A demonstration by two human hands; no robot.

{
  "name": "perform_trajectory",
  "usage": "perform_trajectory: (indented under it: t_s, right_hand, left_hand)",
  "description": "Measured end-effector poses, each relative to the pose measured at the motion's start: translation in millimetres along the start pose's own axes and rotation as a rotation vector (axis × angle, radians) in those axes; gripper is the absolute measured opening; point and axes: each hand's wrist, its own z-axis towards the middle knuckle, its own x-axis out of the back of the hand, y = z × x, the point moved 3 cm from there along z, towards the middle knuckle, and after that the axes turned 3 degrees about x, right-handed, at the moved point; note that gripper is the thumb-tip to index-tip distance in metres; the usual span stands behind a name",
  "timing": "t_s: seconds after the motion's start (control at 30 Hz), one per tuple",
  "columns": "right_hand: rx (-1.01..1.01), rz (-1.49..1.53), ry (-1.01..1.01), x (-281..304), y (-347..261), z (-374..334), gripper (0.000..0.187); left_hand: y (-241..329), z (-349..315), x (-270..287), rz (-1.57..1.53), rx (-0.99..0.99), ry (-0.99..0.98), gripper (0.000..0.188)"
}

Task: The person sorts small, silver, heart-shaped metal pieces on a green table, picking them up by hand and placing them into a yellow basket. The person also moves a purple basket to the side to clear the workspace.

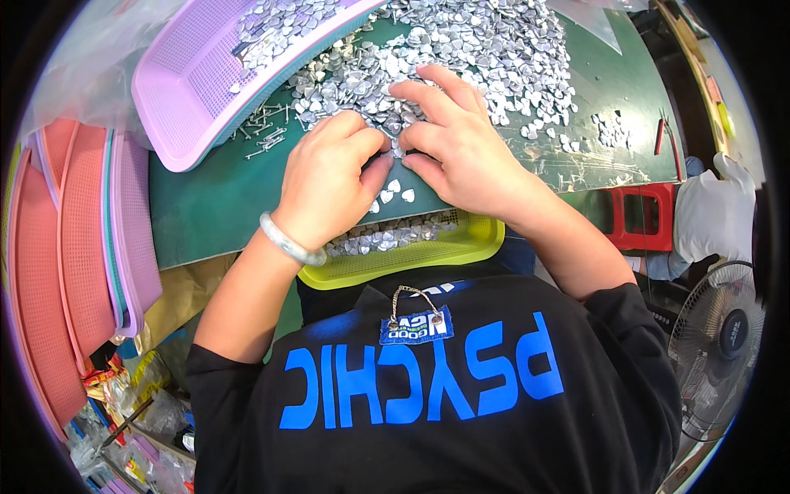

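Note:
Near the table's front edge, my left hand (333,165) and my right hand (461,152) meet, thumbs and forefingers closed around a small silvery piece (397,151). Fingertips hide most of that piece; it looks like one of the metal hearts. Outer fingers of my right hand reach over a big pile of silver heart-shaped pieces (502,62). A few loose hearts (393,186) lie on the table just below my hands. Under the table edge, close to my body, a yellow-green basket (485,247) holds more silvery pieces. My left wrist wears a pale bangle (284,239).
A lilac basket (177,90) with hearts stands at the back left of the green table (214,206), with thin metal pins (267,140) beside it. Pliers (668,140) lie at the right edge. Stacked baskets (66,239), a red stool (646,216) and a fan (720,346) flank me.

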Motion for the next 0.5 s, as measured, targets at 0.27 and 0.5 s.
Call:
perform_trajectory:
  t_s: [0.27, 0.5]
  right_hand:
    - [-0.034, 0.045, 0.017, 3, 2, -7, 0.01]
    - [0.006, 0.01, 0.035, -4, -1, -5, 0.009]
  left_hand:
    - [-4, -4, 4, -0.024, 0.101, -0.006, 0.004]
    - [-3, -6, 8, 0.04, 0.032, 0.002, 0.007]
